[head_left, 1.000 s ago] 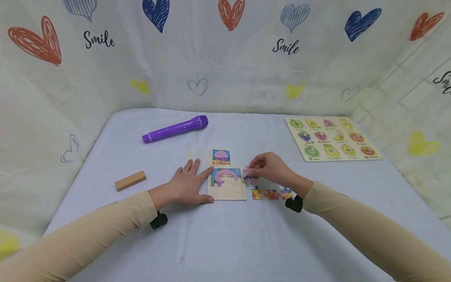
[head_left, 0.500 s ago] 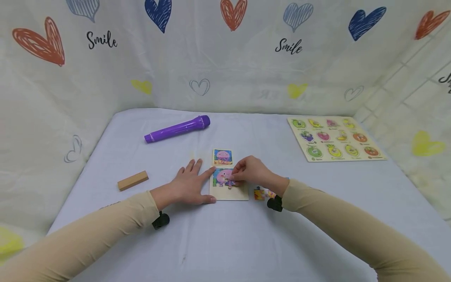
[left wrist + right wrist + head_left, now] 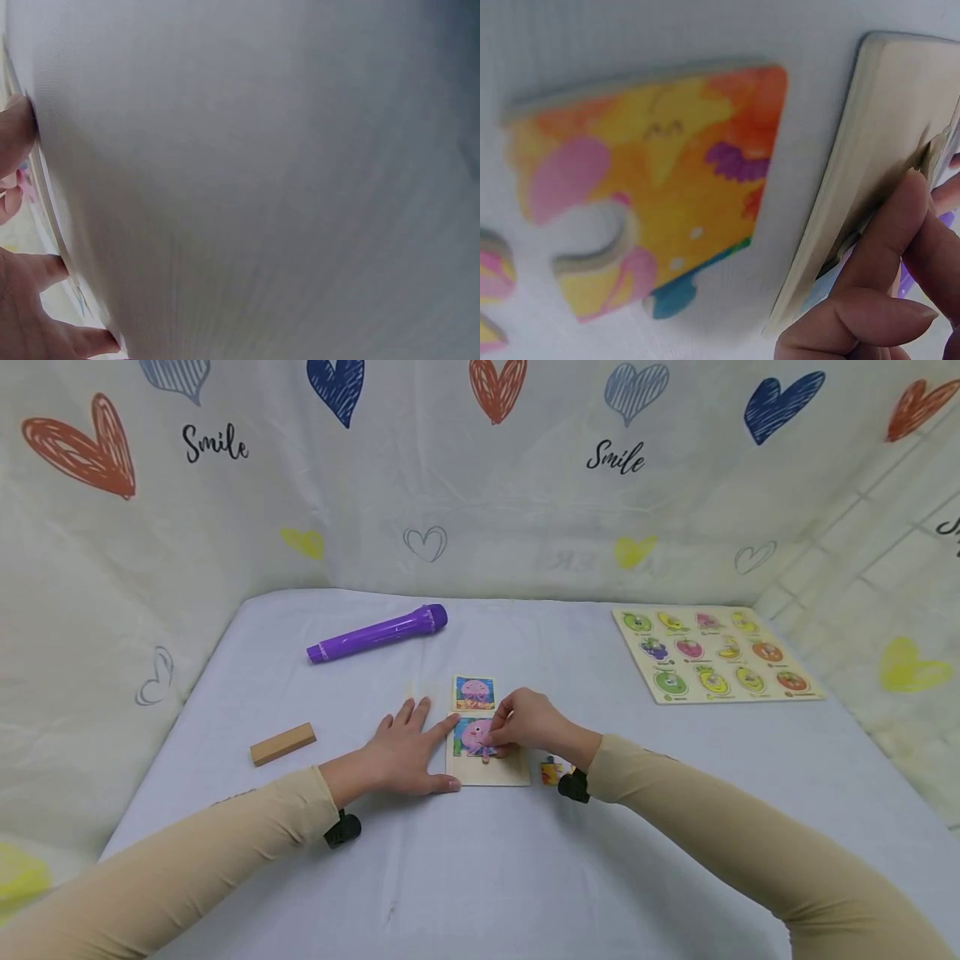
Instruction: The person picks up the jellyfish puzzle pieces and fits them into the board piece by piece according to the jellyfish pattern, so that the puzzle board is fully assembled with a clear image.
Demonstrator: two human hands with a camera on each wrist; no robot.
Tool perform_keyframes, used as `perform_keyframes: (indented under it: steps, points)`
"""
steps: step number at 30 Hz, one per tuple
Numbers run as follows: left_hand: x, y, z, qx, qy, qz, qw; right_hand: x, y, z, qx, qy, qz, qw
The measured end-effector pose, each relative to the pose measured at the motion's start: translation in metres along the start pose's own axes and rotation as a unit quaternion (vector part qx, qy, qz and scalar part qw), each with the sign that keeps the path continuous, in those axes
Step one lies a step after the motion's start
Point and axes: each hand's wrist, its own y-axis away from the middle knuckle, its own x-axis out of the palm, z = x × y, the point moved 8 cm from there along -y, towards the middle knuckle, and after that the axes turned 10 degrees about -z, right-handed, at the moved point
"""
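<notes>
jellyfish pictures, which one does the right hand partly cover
The lower picture: the right hand hides its right side, while the upper picture, beyond it, shows whole.

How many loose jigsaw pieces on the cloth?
2 visible: a flat orange-yellow jigsaw piece right of the pale square wooden tray; a pink-yellow jigsaw piece, cut off by the right wrist view's left edge. The right arm may hide more.

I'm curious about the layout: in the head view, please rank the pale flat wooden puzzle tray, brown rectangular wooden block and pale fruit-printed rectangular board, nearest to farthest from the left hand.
From the left hand:
1. Puzzle tray: touching it, on its right.
2. Wooden block: apart, to its left.
3. Fruit-printed board: right and farther back.
</notes>
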Motion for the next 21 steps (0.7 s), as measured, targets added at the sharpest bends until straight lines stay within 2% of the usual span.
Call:
perform_keyframes:
  steps: [14, 21]
  points:
    - [-0.0006, 0.0013, -0.0004, 0.0, 0.003, -0.002, 1.0, 0.001, 0.0013, 0.0083, -0.025, 0.055, -0.011, 0.998]
    - [-0.0026, 0.0017, -0.001, 0.005, 0.003, -0.005, 1.0, 0.0026, -0.0035, 0.0087, -0.015, 0.078, -0.015, 0.997]
